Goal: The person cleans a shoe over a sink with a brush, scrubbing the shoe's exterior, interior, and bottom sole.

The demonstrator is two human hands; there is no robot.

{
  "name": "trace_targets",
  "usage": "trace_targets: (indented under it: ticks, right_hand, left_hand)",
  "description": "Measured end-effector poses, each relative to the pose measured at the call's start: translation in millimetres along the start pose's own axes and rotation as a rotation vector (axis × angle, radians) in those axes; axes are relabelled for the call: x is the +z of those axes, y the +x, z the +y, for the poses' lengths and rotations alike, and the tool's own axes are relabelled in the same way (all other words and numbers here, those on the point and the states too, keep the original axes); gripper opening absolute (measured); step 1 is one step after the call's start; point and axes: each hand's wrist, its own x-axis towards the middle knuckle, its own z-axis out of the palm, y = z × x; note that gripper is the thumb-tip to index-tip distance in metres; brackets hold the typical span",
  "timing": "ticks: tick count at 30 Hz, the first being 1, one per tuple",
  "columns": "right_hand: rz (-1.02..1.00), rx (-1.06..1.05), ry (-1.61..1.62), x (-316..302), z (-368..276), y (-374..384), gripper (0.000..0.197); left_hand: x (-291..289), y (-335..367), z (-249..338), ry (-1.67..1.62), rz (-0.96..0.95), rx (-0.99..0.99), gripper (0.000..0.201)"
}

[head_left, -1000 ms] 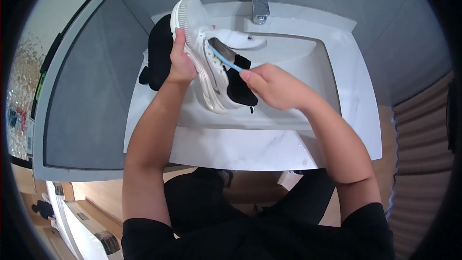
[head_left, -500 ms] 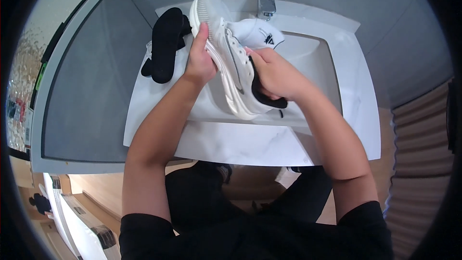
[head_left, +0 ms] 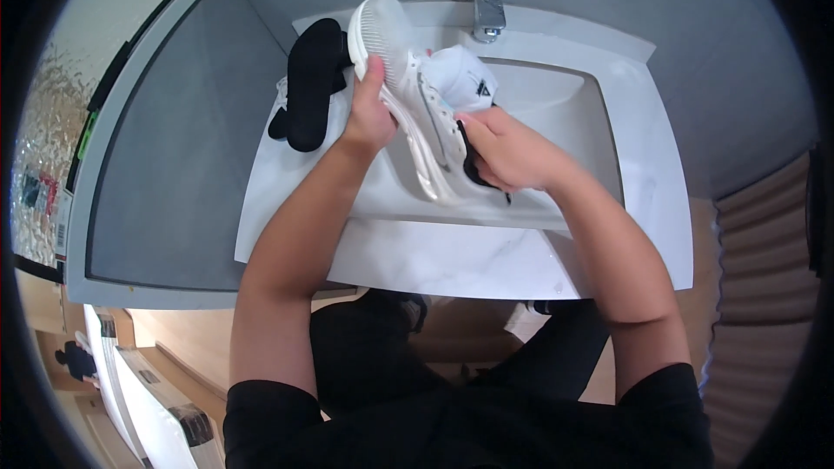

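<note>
Far left of the white rectangular sink basin (head_left: 569, 135) there's a flat grey framed panel (head_left: 165, 148). Between that and the basin, a long black insole-shaped pad (head_left: 311, 91) lies on the white marbled tabletop (head_left: 460, 247), with some small bits under it I can't make out.

Next is the left hand (head_left: 372, 113), above the basin's left side, wrapped round the sole with the thumb along the edge, so a proper closed grip. What it's got is a white sneaker with a thick ribbed sole and black lining (head_left: 424, 135), tilted toe-up over the left part of the basin. Its floppy white tongue (head_left: 456, 74) is flipped outward over the basin's far side.

Behind the basin stands a chrome single-lever faucet (head_left: 488, 13); no water visible. Right hand (head_left: 512, 152) is over the middle of the basin, fingers curled into the shoe opening. Can't tell if it's gripping anything in there.

Progress-wise, I'd call it midway: pad lying apart, tongue folded out, no laces I can spot in the eyelets, but the shoe isn't set down or put back together.
</note>
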Motion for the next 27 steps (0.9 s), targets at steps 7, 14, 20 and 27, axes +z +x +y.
trace_targets:
  ticks: [7,14,20,27]
  right_hand:
    - [0.153,-0.412,-0.595,5.2,27.4,-7.1,0.046]
    - [0.412,-0.33,-0.616,18.4,17.4,-4.9,0.043]
    - [0.384,-0.357,-0.236,14.7,16.2,0.9,0.046]
    - [-0.198,0.09,0.878,8.2,8.4,-6.0,0.054]
  left_hand:
    - [6.3,0.7,20.6,-0.086,0.162,-0.138,0.085]
    - [12.3,-1.5,8.5,-0.064,0.208,-0.169,0.074]
    - [9.6,3.2,-12.1,-0.057,0.004,-0.094,0.061]
    - [5.5,1.6,-5.7,-0.133,-0.047,-0.104,0.061]
